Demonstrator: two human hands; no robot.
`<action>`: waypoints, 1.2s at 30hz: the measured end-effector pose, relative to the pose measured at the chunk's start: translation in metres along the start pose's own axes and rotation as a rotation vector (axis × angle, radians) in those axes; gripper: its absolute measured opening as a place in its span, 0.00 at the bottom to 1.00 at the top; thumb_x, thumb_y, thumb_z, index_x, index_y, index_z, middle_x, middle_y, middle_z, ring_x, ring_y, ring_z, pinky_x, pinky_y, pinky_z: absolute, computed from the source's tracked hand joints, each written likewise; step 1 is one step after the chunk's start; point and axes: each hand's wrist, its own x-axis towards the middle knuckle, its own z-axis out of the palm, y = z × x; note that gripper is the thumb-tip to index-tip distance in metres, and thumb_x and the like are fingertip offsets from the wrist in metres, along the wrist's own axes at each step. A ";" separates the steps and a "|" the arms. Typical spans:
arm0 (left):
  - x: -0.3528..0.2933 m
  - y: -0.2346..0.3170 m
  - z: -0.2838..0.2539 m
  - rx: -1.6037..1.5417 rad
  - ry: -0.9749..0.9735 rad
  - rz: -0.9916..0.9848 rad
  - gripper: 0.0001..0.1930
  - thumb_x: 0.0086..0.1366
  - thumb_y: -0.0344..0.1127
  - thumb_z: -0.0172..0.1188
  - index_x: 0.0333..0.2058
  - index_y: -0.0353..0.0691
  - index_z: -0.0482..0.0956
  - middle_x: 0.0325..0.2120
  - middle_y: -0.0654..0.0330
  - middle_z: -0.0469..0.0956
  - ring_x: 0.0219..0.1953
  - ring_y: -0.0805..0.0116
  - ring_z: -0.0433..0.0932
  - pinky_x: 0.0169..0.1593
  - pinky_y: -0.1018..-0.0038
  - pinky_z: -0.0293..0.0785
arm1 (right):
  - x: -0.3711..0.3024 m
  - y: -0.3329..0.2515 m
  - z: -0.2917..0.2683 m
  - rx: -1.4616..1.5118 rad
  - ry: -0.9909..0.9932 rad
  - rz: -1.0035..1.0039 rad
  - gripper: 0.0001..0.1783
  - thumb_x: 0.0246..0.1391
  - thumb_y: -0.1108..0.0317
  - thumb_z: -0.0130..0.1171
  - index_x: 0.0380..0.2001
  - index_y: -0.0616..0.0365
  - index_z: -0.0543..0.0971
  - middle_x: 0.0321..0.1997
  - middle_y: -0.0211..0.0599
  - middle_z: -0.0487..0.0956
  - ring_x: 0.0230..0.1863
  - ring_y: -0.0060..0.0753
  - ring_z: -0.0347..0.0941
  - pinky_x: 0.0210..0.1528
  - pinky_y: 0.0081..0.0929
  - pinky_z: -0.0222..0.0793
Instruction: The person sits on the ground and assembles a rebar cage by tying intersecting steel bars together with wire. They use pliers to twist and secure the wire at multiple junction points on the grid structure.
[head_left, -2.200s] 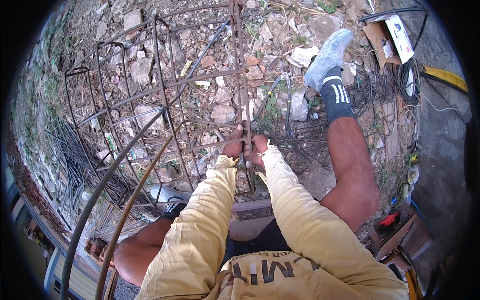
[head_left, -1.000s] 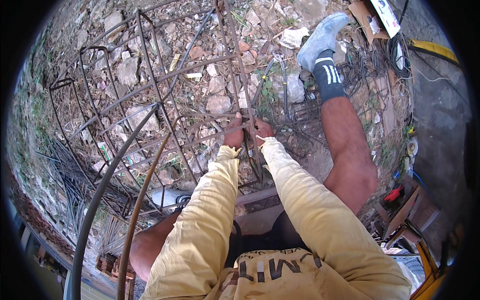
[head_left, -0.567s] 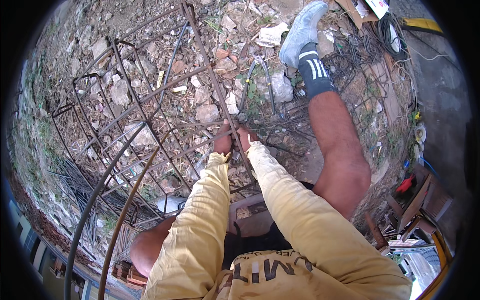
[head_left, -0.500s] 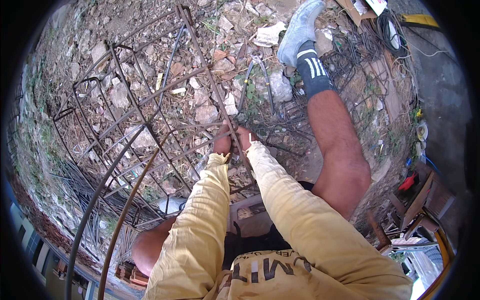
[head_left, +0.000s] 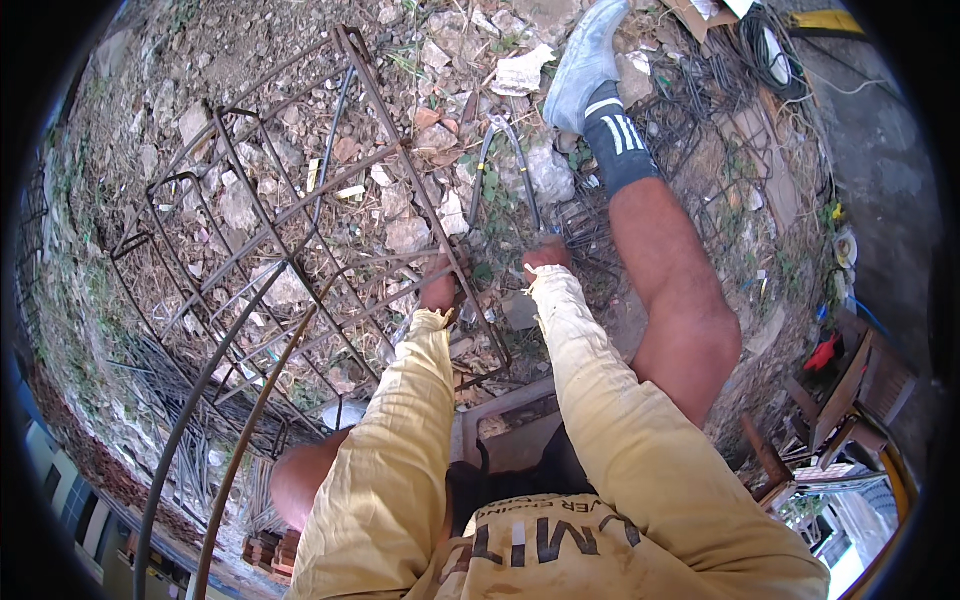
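Note:
A rusty rebar cage (head_left: 290, 235) of long bars and square bent ties lies over the stony ground at left and centre. At its near right side, my left hand (head_left: 438, 284) is closed around the bars where they cross; its fingertips are partly hidden. To the right, apart from the cage, my right hand (head_left: 547, 254) hangs low beside the handle ends of a pair of pincers (head_left: 528, 172). Those pincers lie spread on the rubble, jaws away from me. The right hand's fingers are blurred, and whether they touch a handle does not show.
My right leg stretches forward to a grey shoe (head_left: 585, 70). Two long bent rods (head_left: 205, 375) arch up at left. Tangled wire (head_left: 690, 110) and a cable coil (head_left: 765, 50) lie at far right. A wooden chair (head_left: 850, 400) stands at lower right.
My right hand has left the cage's bar and moved right, toward the pincers' handles. My left hand stays at the bars, slightly lower. The whole view has shifted a little.

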 end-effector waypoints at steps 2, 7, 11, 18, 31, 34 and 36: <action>-0.002 0.005 0.001 -0.090 0.021 -0.060 0.16 0.69 0.53 0.45 0.37 0.47 0.67 0.27 0.66 0.71 0.27 0.72 0.70 0.29 0.76 0.68 | 0.011 0.001 -0.010 0.564 0.495 0.244 0.24 0.47 0.63 0.59 0.47 0.63 0.70 0.38 0.48 0.78 0.42 0.50 0.74 0.49 0.38 0.67; -0.018 0.067 0.032 -0.483 -0.100 -0.365 0.20 0.68 0.58 0.44 0.39 0.47 0.68 0.27 0.66 0.70 0.27 0.71 0.69 0.29 0.74 0.67 | 0.031 0.002 -0.067 0.769 0.343 0.269 0.27 0.47 0.54 0.63 0.43 0.65 0.73 0.41 0.55 0.77 0.45 0.51 0.74 0.49 0.39 0.67; -0.018 0.065 0.032 -0.447 -0.086 -0.390 0.23 0.65 0.62 0.46 0.38 0.47 0.69 0.26 0.67 0.69 0.28 0.69 0.69 0.28 0.73 0.67 | 0.037 -0.008 -0.098 0.662 0.274 0.117 0.25 0.51 0.52 0.57 0.43 0.63 0.75 0.44 0.57 0.77 0.46 0.56 0.73 0.49 0.41 0.66; -0.005 0.041 0.017 -0.525 -0.128 -0.372 0.20 0.66 0.59 0.48 0.37 0.47 0.70 0.25 0.66 0.71 0.27 0.68 0.71 0.27 0.71 0.68 | -0.092 -0.031 -0.195 0.957 0.593 -0.118 0.19 0.61 0.56 0.47 0.35 0.64 0.75 0.28 0.42 0.75 0.32 0.34 0.72 0.38 0.32 0.67; -0.010 0.055 0.017 -0.158 -0.092 -0.246 0.16 0.62 0.44 0.55 0.45 0.43 0.75 0.29 0.62 0.77 0.30 0.68 0.75 0.30 0.70 0.70 | -0.222 0.026 -0.328 1.636 0.734 -1.202 0.19 0.61 0.47 0.48 0.36 0.53 0.70 0.61 0.54 0.62 0.53 0.53 0.70 0.52 0.54 0.70; -0.011 0.069 0.036 -0.317 -0.036 -0.339 0.15 0.64 0.48 0.53 0.41 0.43 0.75 0.28 0.63 0.76 0.29 0.69 0.74 0.29 0.71 0.70 | -0.229 0.030 -0.343 1.651 0.525 -1.188 0.15 0.62 0.52 0.49 0.41 0.51 0.70 0.61 0.51 0.63 0.50 0.52 0.73 0.49 0.54 0.72; -0.007 0.065 0.034 -0.364 -0.029 -0.346 0.19 0.68 0.51 0.47 0.39 0.41 0.74 0.26 0.63 0.74 0.26 0.70 0.71 0.28 0.72 0.69 | -0.231 0.012 -0.324 1.740 0.620 -0.922 0.11 0.59 0.63 0.53 0.43 0.53 0.70 0.50 0.49 0.71 0.38 0.43 0.76 0.41 0.43 0.74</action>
